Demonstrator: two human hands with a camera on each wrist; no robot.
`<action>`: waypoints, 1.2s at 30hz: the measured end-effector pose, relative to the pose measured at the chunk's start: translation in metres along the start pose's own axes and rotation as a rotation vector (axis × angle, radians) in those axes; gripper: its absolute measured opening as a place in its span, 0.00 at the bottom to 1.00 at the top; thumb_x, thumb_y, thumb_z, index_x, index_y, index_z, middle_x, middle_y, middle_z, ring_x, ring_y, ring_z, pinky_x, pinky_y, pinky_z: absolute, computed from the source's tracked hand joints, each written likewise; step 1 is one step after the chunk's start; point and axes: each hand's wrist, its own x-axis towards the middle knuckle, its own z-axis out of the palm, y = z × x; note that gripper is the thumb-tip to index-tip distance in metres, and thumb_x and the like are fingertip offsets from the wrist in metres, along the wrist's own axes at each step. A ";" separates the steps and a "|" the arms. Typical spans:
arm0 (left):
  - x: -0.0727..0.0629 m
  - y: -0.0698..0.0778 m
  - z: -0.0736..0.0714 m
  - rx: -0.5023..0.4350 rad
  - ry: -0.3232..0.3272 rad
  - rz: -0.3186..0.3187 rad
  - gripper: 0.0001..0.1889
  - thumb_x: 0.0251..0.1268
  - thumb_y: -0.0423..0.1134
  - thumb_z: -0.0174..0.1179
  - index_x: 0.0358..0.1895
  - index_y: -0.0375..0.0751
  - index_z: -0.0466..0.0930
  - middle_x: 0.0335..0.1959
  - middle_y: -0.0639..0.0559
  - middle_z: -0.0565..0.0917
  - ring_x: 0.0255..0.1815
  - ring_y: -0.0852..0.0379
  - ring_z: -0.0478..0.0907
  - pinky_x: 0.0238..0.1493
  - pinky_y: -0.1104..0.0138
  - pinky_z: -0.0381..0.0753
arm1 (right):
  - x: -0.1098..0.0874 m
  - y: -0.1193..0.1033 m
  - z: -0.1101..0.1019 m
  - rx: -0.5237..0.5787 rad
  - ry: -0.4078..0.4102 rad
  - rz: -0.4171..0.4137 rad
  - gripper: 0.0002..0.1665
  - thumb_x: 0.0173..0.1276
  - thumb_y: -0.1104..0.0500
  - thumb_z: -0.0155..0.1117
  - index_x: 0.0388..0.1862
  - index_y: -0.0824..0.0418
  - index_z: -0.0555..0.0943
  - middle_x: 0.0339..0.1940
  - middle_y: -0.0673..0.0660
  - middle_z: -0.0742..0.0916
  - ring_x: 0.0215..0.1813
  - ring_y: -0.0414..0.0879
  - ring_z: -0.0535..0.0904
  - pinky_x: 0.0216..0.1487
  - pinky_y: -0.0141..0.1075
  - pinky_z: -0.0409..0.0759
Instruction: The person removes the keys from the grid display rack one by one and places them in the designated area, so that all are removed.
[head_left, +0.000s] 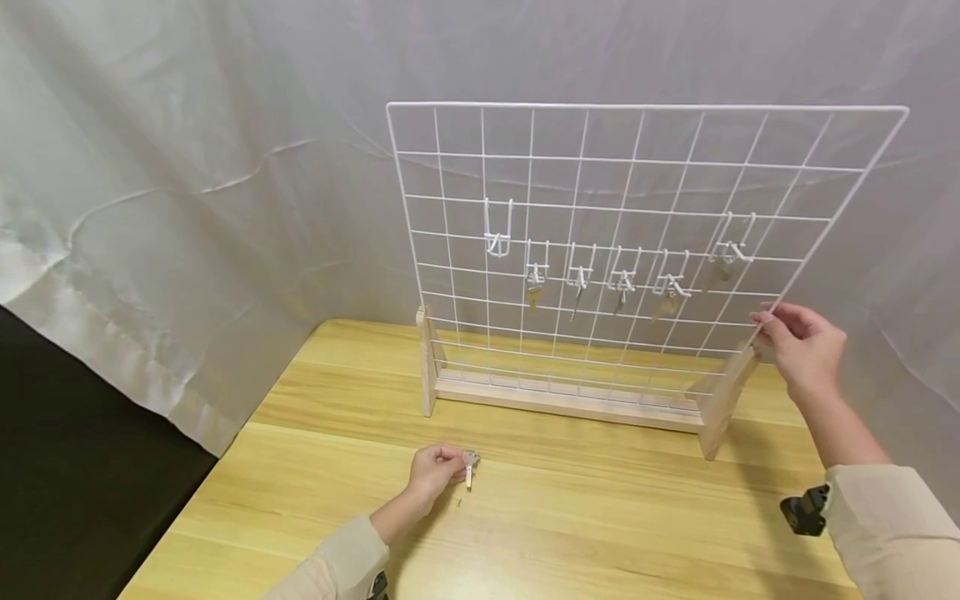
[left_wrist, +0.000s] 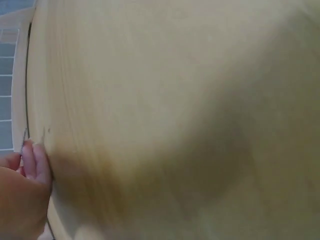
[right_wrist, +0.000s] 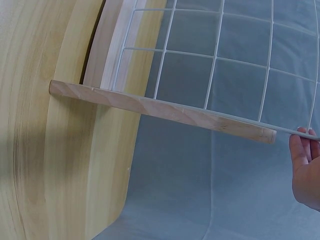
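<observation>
My left hand (head_left: 433, 473) pinches a small silver key (head_left: 469, 475) between thumb and fingers, low over the table in front of the rack. In the left wrist view that hand (left_wrist: 25, 195) is at the left edge, the key showing only as a thin sliver. A white wire grid (head_left: 555, 157) stands in a wooden base (head_left: 570, 406). My right hand (head_left: 810, 342) holds the grid's right edge just above the wooden side post (head_left: 726, 408). The right wrist view has this hand (right_wrist: 307, 165) partly cut off, its fingertips on the wire.
Several white hooks hang on the grid. Keys dangle from some, among them a brass-coloured key (head_left: 534, 297). The upper left hook (head_left: 497, 242) carries nothing. Behind the wooden table (head_left: 337, 467) hangs a grey curtain (head_left: 300, 167); a dark area (head_left: 75, 467) lies left.
</observation>
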 end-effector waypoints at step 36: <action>0.005 0.025 0.001 0.289 0.084 -0.165 0.06 0.53 0.25 0.60 0.32 0.22 0.80 0.21 0.39 0.83 0.14 0.60 0.77 0.21 0.70 0.84 | 0.000 0.000 0.002 0.039 0.015 0.028 0.17 0.61 0.76 0.55 0.26 0.57 0.83 0.23 0.45 0.88 0.26 0.33 0.84 0.30 0.20 0.81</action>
